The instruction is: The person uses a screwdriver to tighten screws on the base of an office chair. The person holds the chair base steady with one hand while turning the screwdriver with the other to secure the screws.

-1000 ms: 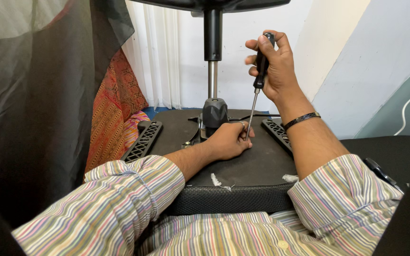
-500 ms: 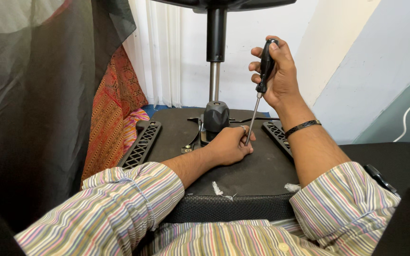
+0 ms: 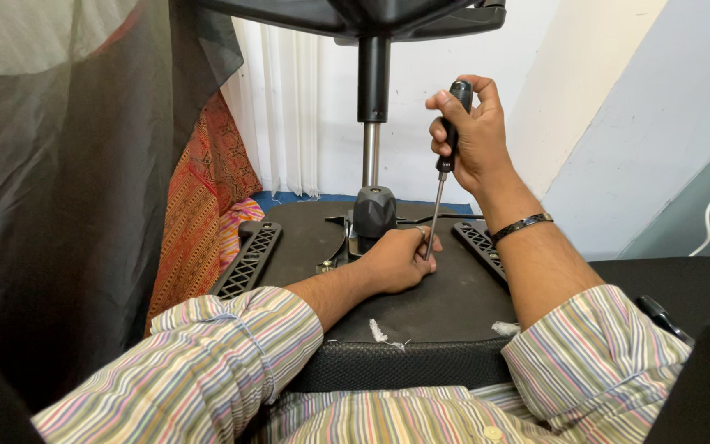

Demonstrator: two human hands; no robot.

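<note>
An upturned office chair lies in front of me, its black seat underside [image 3: 454,296] facing up and its metal column [image 3: 371,152] rising from a black mechanism [image 3: 374,212]. My right hand [image 3: 472,136] grips the black handle of a screwdriver [image 3: 445,168] held nearly upright, its tip down on the seat underside. My left hand [image 3: 400,259] rests on the seat with its fingers around the screwdriver's tip; whether it pinches a screw is hidden.
Two black slotted brackets lie on the seat, the left bracket [image 3: 250,259] and the right bracket [image 3: 480,247]. The chair base [image 3: 371,15] spreads overhead. A dark cloth [image 3: 59,181] and patterned orange fabric [image 3: 207,189] hang at left. Small white scraps [image 3: 378,330] sit near the seat's front edge.
My right hand with the screwdriver has shifted slightly and twisted on the handle. My left hand stays at the tip.
</note>
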